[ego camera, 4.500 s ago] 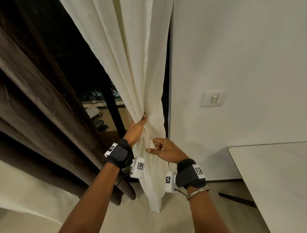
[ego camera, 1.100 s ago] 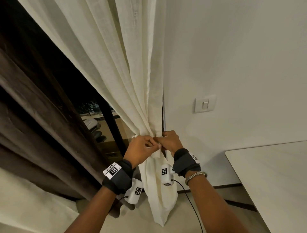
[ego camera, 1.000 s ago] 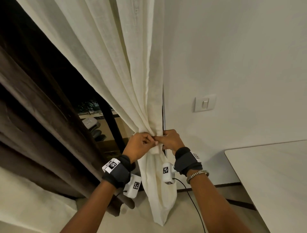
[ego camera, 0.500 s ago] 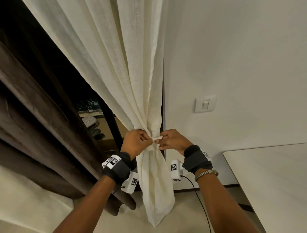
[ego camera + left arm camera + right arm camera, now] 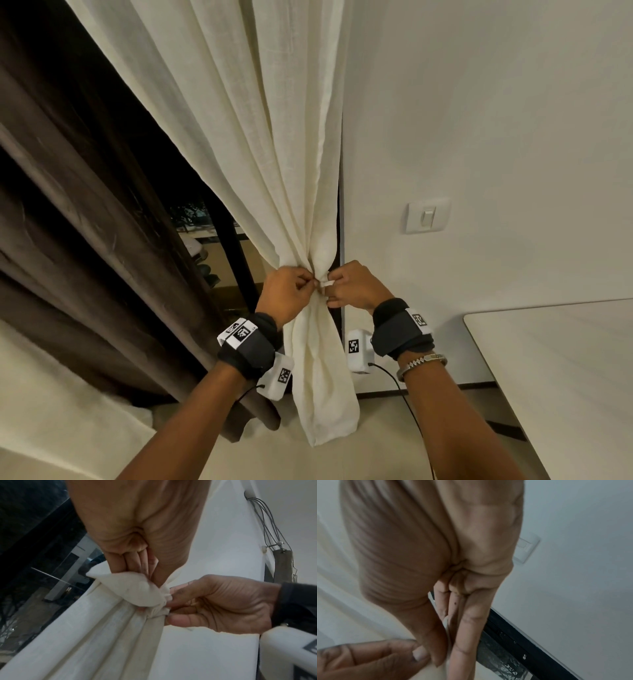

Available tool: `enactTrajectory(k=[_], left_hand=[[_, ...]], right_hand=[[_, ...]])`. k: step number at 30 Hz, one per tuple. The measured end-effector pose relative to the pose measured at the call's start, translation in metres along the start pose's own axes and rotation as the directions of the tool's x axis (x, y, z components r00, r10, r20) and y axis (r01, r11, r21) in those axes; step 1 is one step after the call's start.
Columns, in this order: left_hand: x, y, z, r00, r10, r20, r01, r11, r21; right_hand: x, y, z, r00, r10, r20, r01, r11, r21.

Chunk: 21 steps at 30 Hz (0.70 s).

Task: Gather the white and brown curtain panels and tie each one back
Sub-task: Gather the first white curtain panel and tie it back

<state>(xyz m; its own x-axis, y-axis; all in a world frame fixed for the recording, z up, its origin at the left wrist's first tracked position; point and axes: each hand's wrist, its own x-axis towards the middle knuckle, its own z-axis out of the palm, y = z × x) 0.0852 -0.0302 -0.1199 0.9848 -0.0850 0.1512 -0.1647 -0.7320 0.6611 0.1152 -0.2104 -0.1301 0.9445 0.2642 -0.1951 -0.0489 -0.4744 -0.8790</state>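
Tying back the white curtain panel (image 5: 274, 164) beside the wall.

Head view: left hand (image 5: 289, 294) and right hand (image 5: 356, 286) meet at the gathered waist, each pinching a tie end (image 5: 326, 283) to cinch it; the brown curtain panel (image 5: 78, 240) hangs loose, left. Left wrist view: curled fingers (image 5: 135, 562) grip a bunched fold. Right wrist view: fingers (image 5: 471, 616) nip a thin white strip.

Pale floor (image 5: 383, 455) — brown curtain's hem (image 5: 246, 425) resting on it, white table (image 5: 565, 359) standing at right
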Motion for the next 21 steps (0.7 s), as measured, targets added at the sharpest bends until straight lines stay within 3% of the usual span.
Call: enactTrajectory(k=[3, 7, 10, 12, 14, 17, 18, 21], left_hand=[[-0.002, 0.005, -0.005, 0.991, -0.010, 0.130, 0.013, 1.000, -0.026], [-0.006, 0.020, -0.012, 0.957, -0.126, 0.260, 0.177, 0.967, -0.182], [-0.006, 0.017, -0.017, 0.960, -0.068, 0.271, 0.119, 0.977, -0.179], [-0.007, 0.009, -0.021, 0.974, -0.039, 0.225, 0.088, 0.973, -0.213], [-0.011, 0.001, -0.025, 0.991, -0.018, 0.129, 0.052, 0.961, -0.270], [-0.018, -0.003, -0.036, 0.983, 0.057, -0.175, -0.090, 0.978, -0.189], [-0.020, -0.004, -0.040, 0.952, 0.081, -0.294, -0.139, 0.973, -0.183], [-0.024, -0.006, -0.050, 0.802, 0.092, -0.590, -0.269, 0.938, -0.220]], right_hand=[[-0.007, -0.006, -0.002, 0.999, -0.009, 0.033, 0.009, 1.000, -0.027], [-0.008, -0.010, 0.008, 0.997, -0.082, 0.009, 0.082, 0.970, -0.228], [-0.003, -0.006, 0.014, 0.981, -0.177, -0.074, 0.142, 0.929, -0.341], [-0.004, -0.005, 0.009, 0.985, -0.164, -0.059, 0.135, 0.932, -0.337], [-0.003, 0.000, 0.004, 0.986, -0.150, -0.069, 0.120, 0.938, -0.325], [-0.003, 0.004, 0.000, 0.988, -0.126, -0.091, 0.092, 0.948, -0.306], [-0.005, 0.003, -0.003, 0.990, -0.121, -0.075, 0.095, 0.952, -0.291], [-0.011, -0.010, -0.014, 0.981, -0.194, 0.003, 0.190, 0.957, -0.219]])
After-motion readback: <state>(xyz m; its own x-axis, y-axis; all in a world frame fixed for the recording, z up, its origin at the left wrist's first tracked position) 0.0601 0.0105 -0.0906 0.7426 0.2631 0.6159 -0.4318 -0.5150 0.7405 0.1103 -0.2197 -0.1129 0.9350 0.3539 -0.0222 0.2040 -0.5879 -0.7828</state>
